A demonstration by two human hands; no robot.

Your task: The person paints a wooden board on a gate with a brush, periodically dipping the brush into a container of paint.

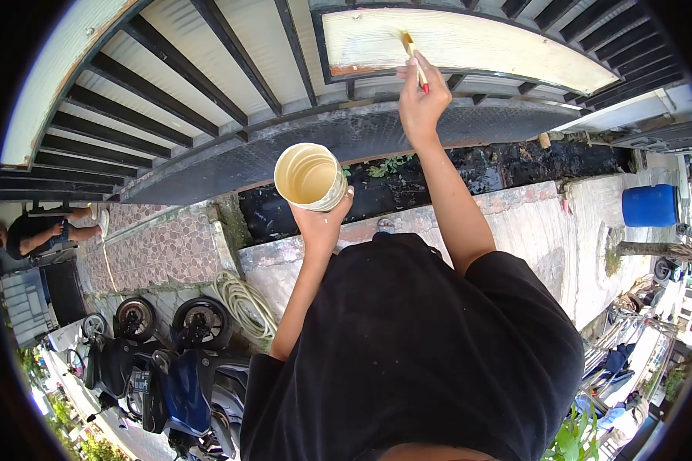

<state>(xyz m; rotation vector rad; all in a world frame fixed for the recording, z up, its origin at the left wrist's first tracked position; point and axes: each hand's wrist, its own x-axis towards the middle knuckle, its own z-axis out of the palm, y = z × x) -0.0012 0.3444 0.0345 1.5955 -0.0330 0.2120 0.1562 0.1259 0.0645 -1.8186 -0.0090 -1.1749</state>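
Note:
My left hand (321,223) is wrapped round the underside of a cream-coloured cup (309,177), whose open top faces the camera and shows a pale inside. In my right hand (425,96) is a paintbrush (416,61) with a pale, red-ended handle. Its bristles touch or hover just over a whitish wooden panel (469,44) framed in black metal; which of the two I cannot tell. Reddish-brown patches show along the panel's lower left edge.
Black metal bars (215,61) run beside the panel. Below lies a dark water channel (377,192) with a concrete edge. Motorbikes (184,392) and a coiled hose (246,307) are at lower left, a seated person (42,230) at far left, a blue barrel (650,206) at right.

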